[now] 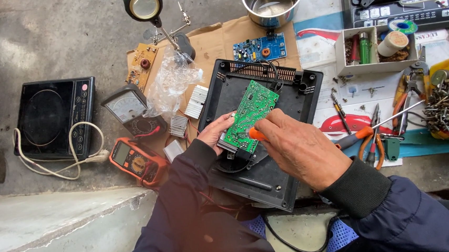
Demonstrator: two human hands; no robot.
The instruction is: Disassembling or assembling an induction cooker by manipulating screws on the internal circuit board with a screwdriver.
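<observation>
The green circuit board is gripped at its lower edge by the left hand over the black cooker housing, while an orange-handled screwdriver is clenched in the right hand.

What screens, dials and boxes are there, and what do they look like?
Orange multimeter: small grey screen, left of the left hand.
Grey analog meter: white dial, above it.
Black cooktop: dark glass, far left.
White box: rolls and tubes inside, upper right.
Right hand: orange-handled tool on green circuit board.
</observation>
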